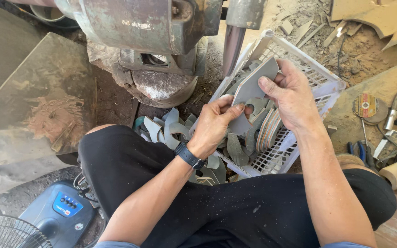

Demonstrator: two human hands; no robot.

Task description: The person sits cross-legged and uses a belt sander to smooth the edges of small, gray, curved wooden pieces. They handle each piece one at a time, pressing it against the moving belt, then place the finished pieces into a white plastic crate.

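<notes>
You've got the flat grey curved sheet-metal blank [252, 87] pinched between both hands, centre of frame, just above the white slotted plastic basket [327, 78]. Your left hand [214, 126] has its grip closed on the lower edge, thumb on top near the hole in the piece. Your right hand [290, 94] clamps the upper end, thumb pressed flat on the face. Holding it at both ends keeps the face turned toward you and probably keeps your fingers off the cut edges.

The basket sits tilted against your knee, its open side toward you, so the grey and striped pieces stacked inside [265, 131] are within reach. More loose grey cut-outs [168, 128] lie on the dirt floor to the left of it.

The worn green machine body [148, 23] is at top centre, right in front of the basket. A blue fan base [60, 211] sits lower left. A grinding disc [366, 105] and hand tools [391, 133] lie at the right edge, well apart from your hands.
</notes>
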